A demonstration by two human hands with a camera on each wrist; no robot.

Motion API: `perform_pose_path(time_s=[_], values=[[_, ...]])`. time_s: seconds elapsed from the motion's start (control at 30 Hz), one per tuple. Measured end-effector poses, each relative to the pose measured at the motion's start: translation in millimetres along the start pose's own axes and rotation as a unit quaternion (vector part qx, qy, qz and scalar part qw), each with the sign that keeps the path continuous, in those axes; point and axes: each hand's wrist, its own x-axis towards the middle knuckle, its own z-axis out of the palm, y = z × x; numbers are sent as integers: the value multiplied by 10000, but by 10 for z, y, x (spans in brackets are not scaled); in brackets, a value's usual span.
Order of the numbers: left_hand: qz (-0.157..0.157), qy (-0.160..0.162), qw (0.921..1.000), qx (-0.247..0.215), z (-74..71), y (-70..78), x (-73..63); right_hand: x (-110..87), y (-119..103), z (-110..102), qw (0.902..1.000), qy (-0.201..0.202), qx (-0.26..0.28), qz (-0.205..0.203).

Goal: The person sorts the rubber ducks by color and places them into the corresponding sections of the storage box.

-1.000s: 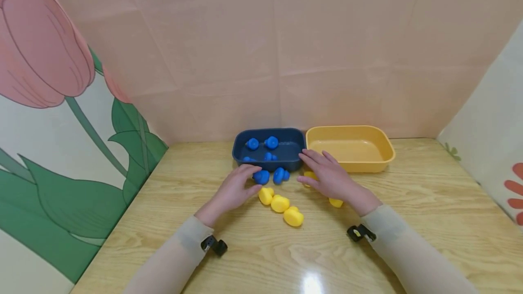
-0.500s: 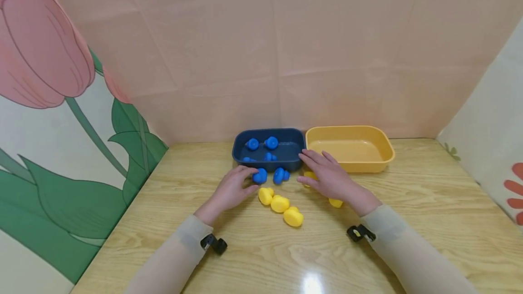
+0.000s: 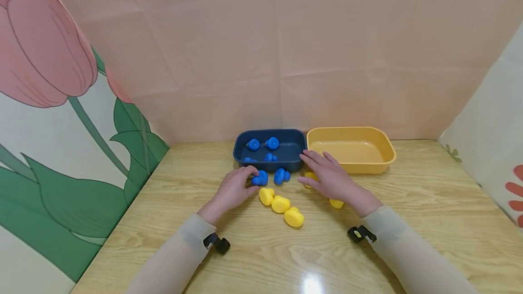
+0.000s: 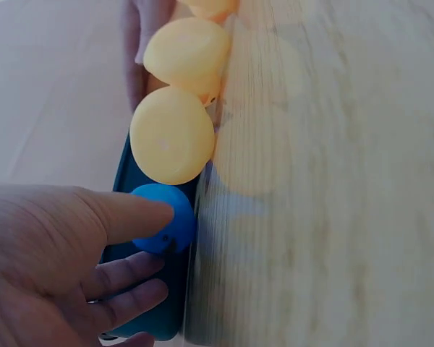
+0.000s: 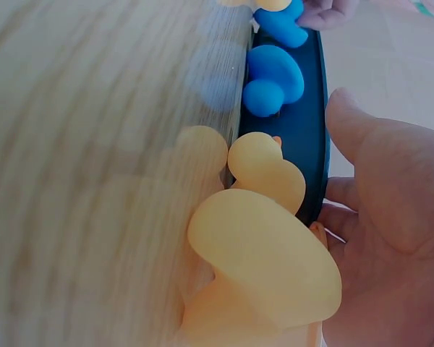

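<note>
On the wooden table (image 3: 408,221), my left hand (image 3: 251,180) pinches a blue duck (image 3: 261,178) just in front of the dark blue tray (image 3: 269,163). The left wrist view shows the thumb on the blue duck (image 4: 166,217) and the fingers curled under it. A second blue duck (image 3: 281,175) lies beside it. My right hand (image 3: 316,169) rests with straight fingers over a yellow duck (image 3: 310,176), which sits against the palm (image 5: 264,267). Three yellow ducks (image 3: 280,203) lie in a row between my hands. Another yellow duck (image 3: 336,203) peeks out under my right wrist.
The dark blue tray holds several blue ducks (image 3: 271,143). To its right stands an orange-yellow tray (image 3: 388,155) with nothing in it. Pink walls enclose the table behind and at both sides.
My left fingers have drawn slightly tighter round the blue duck. The right hand and the other ducks have stayed where they were.
</note>
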Motion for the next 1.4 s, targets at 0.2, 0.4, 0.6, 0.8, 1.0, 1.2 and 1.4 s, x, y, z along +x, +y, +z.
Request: perform_pose_path(time_s=[0.2, 0.4, 0.6, 0.8, 1.0, 1.2, 1.4], values=[[-65, 111, 9997, 194, -7, 3, 21, 2, 20, 18, 10000, 8, -54, 26], [-166, 101, 9993, 306, -8, -11, 39, 4, 24, 16, 10000, -8, 18, 47], [-212, 136, 9991, 350, -88, 42, 5, 4, 7, 3, 10000, 24, -21, -2], [-175, 258, 9993, 227, -235, 141, -52, 1, 3, 0, 10000, 4, -53, 11], [-118, 486, 9986, 195, -392, 238, -21, -10, 8, 2, 10000, 45, 1, -2], [-37, 867, 9962, 106, -502, 278, 70, -18, -2, 0, 10000, 62, -29, -40], [-70, 1254, 9920, -100, -569, 302, 164, -14, -16, 0, 10000, 16, -20, 9]])
